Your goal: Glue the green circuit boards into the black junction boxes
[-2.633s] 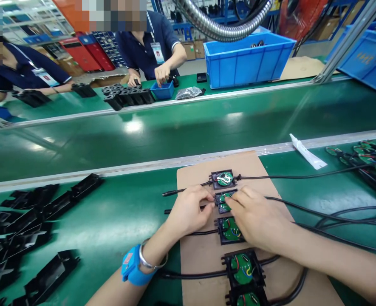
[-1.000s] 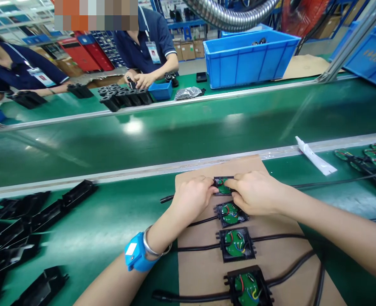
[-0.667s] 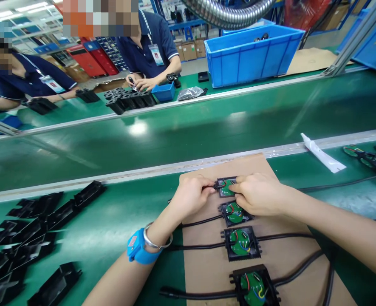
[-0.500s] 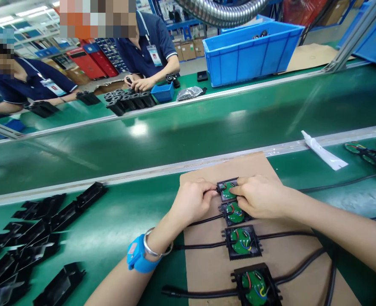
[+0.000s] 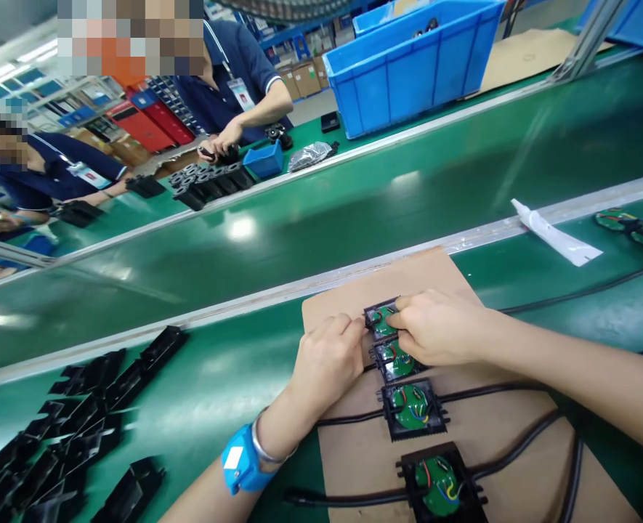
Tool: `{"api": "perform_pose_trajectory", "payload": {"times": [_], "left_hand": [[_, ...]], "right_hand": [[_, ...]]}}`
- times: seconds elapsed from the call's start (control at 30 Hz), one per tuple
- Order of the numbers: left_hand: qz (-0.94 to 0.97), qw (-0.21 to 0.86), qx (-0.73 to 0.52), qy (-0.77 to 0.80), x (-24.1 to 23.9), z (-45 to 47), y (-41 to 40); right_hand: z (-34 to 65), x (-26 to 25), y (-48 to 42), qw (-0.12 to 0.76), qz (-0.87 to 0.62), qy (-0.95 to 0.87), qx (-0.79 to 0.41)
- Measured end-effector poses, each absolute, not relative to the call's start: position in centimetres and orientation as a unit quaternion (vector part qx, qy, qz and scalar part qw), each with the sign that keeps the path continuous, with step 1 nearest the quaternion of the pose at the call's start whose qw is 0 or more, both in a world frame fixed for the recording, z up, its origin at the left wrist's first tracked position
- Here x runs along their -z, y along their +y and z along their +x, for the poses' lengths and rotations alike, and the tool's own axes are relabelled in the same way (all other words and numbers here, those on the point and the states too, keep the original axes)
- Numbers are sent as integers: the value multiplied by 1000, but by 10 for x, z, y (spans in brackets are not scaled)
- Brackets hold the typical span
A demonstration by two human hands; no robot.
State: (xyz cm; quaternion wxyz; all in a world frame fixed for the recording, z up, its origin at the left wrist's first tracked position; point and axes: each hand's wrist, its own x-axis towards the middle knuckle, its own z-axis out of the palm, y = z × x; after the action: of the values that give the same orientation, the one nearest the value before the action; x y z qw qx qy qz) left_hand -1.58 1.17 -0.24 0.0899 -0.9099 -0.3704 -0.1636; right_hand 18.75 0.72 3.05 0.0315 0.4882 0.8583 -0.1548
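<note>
Several black square housings with green circuit boards and black cables lie in a row on a brown cardboard sheet (image 5: 354, 290). My left hand (image 5: 326, 359) is closed, its fingertips pinching the left edge of the farthest housing (image 5: 380, 319). My right hand (image 5: 441, 327) is closed too, fingers pressing on the same housing's right side and partly covering the second housing (image 5: 394, 359). A third housing (image 5: 413, 408) and a fourth (image 5: 439, 485) lie nearer to me, untouched. A blue wrist strap and a metal bangle sit on my left wrist.
Black plastic covers (image 5: 81, 428) lie piled at the left. A white tube (image 5: 555, 234) rests by the conveyor rail, with more boards (image 5: 631, 221) at far right. Across the green conveyor belt (image 5: 299, 218), two other people handle black parts; a blue bin (image 5: 408, 58) stands there.
Both hands went from the second housing up to the farthest one and stay there, left fingers now tighter against its edge. The view has tilted and shifted.
</note>
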Motion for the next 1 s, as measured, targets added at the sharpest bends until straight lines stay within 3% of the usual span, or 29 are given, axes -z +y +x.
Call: {"api": "perform_pose_trajectory", "payload": {"times": [0.33, 0.63, 0.83, 0.93, 1.0], "left_hand": [[-906, 157, 95, -382, -4, -9, 5], [-930, 143, -70, -330, -5, 3, 5], [-915, 107, 31, -388, -7, -6, 7], [-918, 13, 159, -364, -5, -5, 11], [-934, -56, 177, -306, -2, -3, 16]], "right_hand": [[189, -27, 7, 6, 476, 865, 160], [186, -19, 7, -26, 472, 868, 153], [194, -27, 7, 4, 485, 851, 200], [206, -31, 10, -21, 454, 851, 262], [214, -34, 11, -35, 449, 847, 281]]}}
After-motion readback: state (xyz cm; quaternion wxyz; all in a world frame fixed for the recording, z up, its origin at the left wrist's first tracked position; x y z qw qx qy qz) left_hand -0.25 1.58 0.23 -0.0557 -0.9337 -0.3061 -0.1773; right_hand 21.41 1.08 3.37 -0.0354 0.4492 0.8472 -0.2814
